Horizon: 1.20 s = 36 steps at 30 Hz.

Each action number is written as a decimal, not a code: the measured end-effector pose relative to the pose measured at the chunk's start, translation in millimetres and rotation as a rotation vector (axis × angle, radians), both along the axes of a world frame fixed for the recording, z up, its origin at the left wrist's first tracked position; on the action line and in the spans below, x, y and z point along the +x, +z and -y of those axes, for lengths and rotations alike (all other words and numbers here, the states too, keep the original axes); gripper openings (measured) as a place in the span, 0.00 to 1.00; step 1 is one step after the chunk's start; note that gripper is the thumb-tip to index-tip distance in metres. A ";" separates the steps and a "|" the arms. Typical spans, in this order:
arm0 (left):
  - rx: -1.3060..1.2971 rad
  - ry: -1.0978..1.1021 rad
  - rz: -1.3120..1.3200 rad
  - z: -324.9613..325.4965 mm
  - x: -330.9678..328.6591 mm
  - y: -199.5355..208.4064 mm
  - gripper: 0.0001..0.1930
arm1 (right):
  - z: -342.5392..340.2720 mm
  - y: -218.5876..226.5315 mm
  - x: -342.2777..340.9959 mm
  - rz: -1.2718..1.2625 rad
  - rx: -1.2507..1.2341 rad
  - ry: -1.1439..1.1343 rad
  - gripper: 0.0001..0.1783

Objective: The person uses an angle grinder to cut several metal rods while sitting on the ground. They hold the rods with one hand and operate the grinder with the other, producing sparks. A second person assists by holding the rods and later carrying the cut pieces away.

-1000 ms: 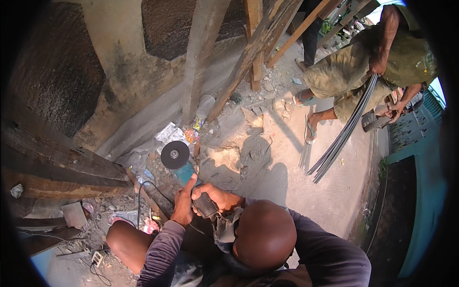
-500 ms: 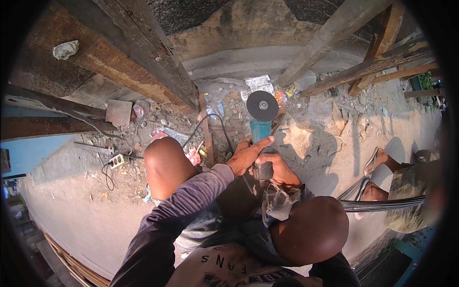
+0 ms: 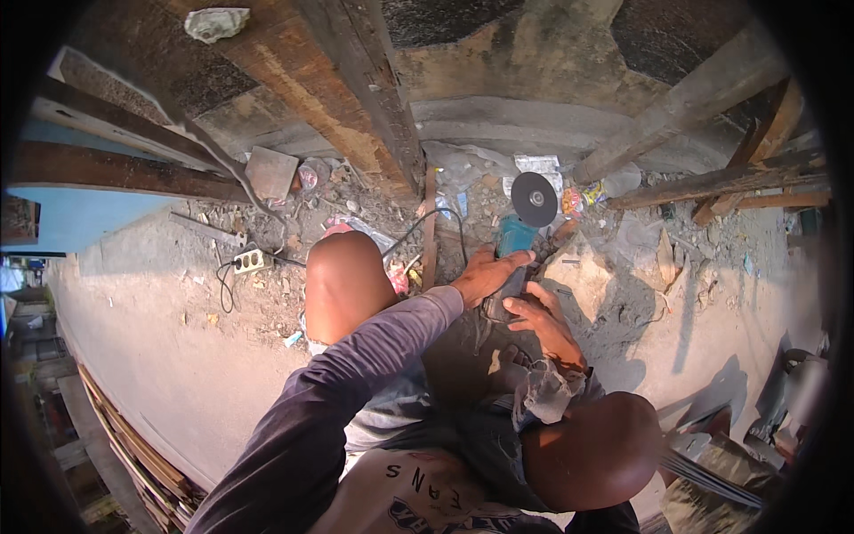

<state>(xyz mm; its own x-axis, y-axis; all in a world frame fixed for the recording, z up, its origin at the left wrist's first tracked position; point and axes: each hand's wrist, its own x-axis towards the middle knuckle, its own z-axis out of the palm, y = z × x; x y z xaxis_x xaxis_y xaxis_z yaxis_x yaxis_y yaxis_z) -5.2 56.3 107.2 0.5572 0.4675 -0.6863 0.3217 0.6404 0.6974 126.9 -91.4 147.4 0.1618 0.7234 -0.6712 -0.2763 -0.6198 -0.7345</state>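
An angle grinder [image 3: 515,236] with a teal head and dark body points away from me above the rubble, its black disc [image 3: 535,199] at the far end. My left hand [image 3: 483,274] is closed over the body just behind the teal part, fingers reaching across the top. At the dark rear end, my right hand [image 3: 549,327] grips from the right side with bent fingers, thumb and fingers partly apart. A dark cord [image 3: 425,220] loops on the left of the grinder. My bare knees stand on either side of the tool.
A white power strip [image 3: 252,261] lies at left beside a flat metal bar [image 3: 206,228]. Thick timber posts [image 3: 374,98] slant along the wall. Rubble, wrappers and a pale stone slab [image 3: 578,274] lie ahead. A striped strap [image 3: 712,476] hangs at lower right.
The view has shifted, so the scene sits further right and a nearby person's feet at right are mostly lost. The grinder has tilted rightward; my right hand's fingers have loosened around its rear end.
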 end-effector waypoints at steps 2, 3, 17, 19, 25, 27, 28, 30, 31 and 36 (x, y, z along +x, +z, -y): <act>0.118 -0.066 -0.148 7.0 -4.0 -0.8 0.56 | 15.4 -22.9 -5.8 0.066 0.048 -0.107 0.46; 0.144 -0.092 -0.153 8.8 -4.3 -7.5 0.61 | 5.1 -24.3 2.5 0.023 0.056 0.041 0.35; 0.216 -0.239 -0.158 -4.4 9.9 -9.8 0.46 | -31.5 -143.9 32.1 0.547 0.290 0.075 0.33; 0.348 -0.263 -0.235 -7.9 5.9 -13.7 0.45 | -40.3 -181.6 32.1 0.580 0.253 0.009 0.34; 0.739 -0.218 -0.379 3.3 -6.5 -13.0 0.41 | -88.0 -165.3 19.2 0.721 0.026 -0.130 0.37; 0.823 -0.197 -0.390 12.9 -18.2 -17.2 0.40 | -95.8 -168.4 10.7 0.736 -0.018 -0.147 0.38; 0.833 -0.176 -0.399 21.0 -28.1 -18.7 0.40 | -97.0 -174.5 2.2 0.735 -0.040 -0.138 0.39; 0.828 -0.181 -0.362 27.7 -48.3 -10.6 0.41 | -101.7 -185.6 -9.5 0.742 -0.071 -0.132 0.40; 0.824 -0.212 -0.299 21.8 -53.4 6.8 0.41 | -108.4 -185.4 1.9 0.761 -0.085 -0.181 0.41; 0.874 -0.237 -0.312 15.1 -61.1 2.7 0.43 | -128.6 -197.3 27.6 0.740 -0.133 -0.279 0.44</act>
<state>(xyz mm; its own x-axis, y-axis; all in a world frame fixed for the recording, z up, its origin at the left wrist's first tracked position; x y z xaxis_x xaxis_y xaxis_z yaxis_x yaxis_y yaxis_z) -66.4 41.2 109.8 0.5542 0.7833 -0.2815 0.6280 -0.1716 0.7590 154.4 37.2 -49.9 0.7617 0.5123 -0.3967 0.0960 -0.6947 -0.7128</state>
